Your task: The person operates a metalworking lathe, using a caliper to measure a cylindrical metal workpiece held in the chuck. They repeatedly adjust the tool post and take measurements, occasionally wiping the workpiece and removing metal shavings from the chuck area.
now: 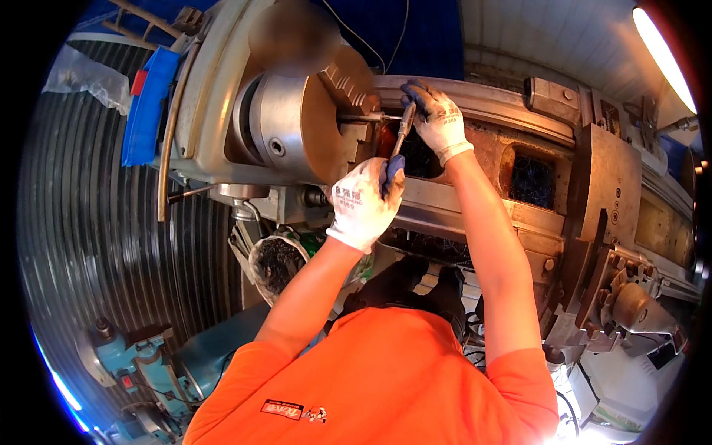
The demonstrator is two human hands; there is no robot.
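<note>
A metal lathe (519,148) fills the upper and right part of the frame, its bed running from the centre toward the right edge, with dark tangled swarf in the openings of the bed. At upper centre-left sits the lathe's round steel chuck (297,126), its stepped jaws facing right, with a thin rod-like workpiece (361,116) sticking out of it horizontally toward the right. A corrugated dark metal wall (89,222) takes up the left side of the frame, with a blue plastic tray (148,104) leaning at the upper left beside the headstock. A round container of dark metal chips (278,263) sits below the chuck, left of centre.

The person's orange shirt (371,386) fills the lower middle, and both bare forearms rise from it toward the chuck.

The left hand (366,202), in a white glove with dark blue fingertips, is closed around the lower end of a slim grey measuring tool, probably a caliper (403,127). The right hand (437,115), gloved alike, pinches the tool's upper end at upper centre. The tool's long axis runs steeply, nearly upright, leaning slightly right toward the top, and its upper end meets the tip of the workpiece just right of the chuck.
</note>
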